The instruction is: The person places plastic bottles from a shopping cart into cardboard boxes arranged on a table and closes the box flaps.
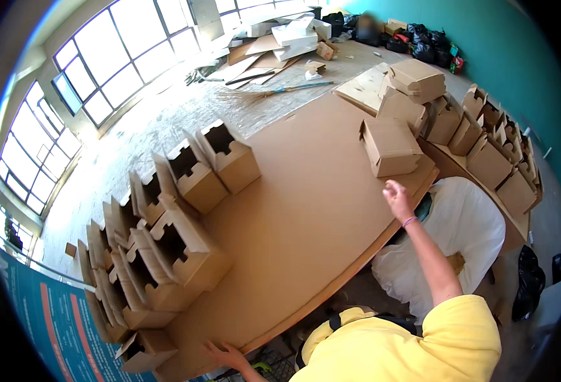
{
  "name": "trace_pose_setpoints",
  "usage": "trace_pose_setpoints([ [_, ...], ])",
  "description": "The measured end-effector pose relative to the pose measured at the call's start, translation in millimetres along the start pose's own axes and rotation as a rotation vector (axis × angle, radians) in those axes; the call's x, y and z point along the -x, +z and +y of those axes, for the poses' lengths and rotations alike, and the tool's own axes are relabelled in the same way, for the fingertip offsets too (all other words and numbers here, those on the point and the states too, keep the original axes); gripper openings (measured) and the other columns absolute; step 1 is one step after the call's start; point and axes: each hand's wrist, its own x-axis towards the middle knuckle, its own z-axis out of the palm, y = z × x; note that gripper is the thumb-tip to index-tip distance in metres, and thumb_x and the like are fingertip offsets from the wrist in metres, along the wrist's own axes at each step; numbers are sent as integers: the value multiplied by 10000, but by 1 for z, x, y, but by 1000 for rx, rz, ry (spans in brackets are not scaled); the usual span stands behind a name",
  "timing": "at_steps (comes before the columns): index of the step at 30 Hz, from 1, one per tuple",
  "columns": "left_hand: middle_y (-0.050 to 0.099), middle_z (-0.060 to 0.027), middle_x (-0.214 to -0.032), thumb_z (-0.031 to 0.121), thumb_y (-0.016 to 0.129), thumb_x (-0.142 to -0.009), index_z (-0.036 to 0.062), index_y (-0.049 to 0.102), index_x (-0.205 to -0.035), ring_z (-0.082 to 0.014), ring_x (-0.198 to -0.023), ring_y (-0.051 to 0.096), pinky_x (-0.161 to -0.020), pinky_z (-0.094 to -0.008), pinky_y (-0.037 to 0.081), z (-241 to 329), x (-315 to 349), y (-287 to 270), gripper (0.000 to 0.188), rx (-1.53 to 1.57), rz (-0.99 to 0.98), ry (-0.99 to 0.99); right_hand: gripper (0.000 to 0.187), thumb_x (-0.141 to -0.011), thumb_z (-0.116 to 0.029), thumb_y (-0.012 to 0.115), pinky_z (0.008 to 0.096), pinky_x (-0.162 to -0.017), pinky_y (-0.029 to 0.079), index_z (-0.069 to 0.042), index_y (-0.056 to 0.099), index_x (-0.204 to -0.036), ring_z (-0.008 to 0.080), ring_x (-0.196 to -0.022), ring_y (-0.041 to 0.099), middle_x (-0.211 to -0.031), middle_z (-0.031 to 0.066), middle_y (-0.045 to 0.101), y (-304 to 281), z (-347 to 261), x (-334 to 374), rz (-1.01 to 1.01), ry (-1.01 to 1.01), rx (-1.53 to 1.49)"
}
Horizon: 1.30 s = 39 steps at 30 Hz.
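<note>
At the near left edge of the table, my left hand [226, 355] rests with its fingers spread on the brown cardboard top [299, 184], holding nothing. It is nearest to a small open cardboard box [150, 349] at the left corner. My right hand [398, 199] is stretched out over the right edge of the table, its fingers loosely bent and nothing seen in them. Just beyond it sits a closed cardboard box [390, 148], with a small gap between the fingers and the box.
Several open-topped cardboard boxes [194, 251] stand in rows along the table's left side. More boxes [484, 159] crowd a surface at the right. White plastic sheeting [465, 223] hangs beside my right arm. A broom [274, 91] and piled cardboard [264, 48] lie on the floor beyond.
</note>
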Motion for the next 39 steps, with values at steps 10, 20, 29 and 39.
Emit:
trace_pose_setpoints([
  [10, 268, -236, -1514, 81, 474, -950, -6, 383, -1417, -390, -1400, 263, -1129, -470, 269, 35, 32, 31, 484, 3, -120, 200, 956, -706, -607, 737, 394, -1072, 376, -3, 439, -1384, 378, -1265, 484, -1349, 221, 528, -53, 96, -147, 333, 721, 211],
  [20, 332, -256, -1473, 114, 442, -971, -22, 410, -1392, -400, -1372, 308, -1117, -459, 289, 58, 35, 22, 444, -42, -143, 166, 300, -754, -259, 810, 287, -523, 460, -101, 670, -967, 100, -702, 622, -818, 26, 670, -34, 119, -158, -147, 633, -631],
  [29, 378, -269, -1441, 98, 488, -943, -38, 465, -1346, -416, -1329, 359, -1107, -459, 296, 51, 37, 14, 425, 57, -131, 223, 229, -823, -98, 675, 301, -753, 497, 53, 647, -993, 130, -790, 616, -874, 78, 700, -20, -49, -80, -281, 10, -456],
  [39, 587, -207, -1258, 88, 547, -920, -27, 651, -1108, -373, -1175, 539, -1000, -421, 422, 6, 65, -47, 243, 364, -37, 108, 283, -798, -114, 650, 399, -589, 491, -27, 646, -1067, 340, -649, 622, -646, 180, 595, -6, -226, 69, -1011, -825, 130],
])
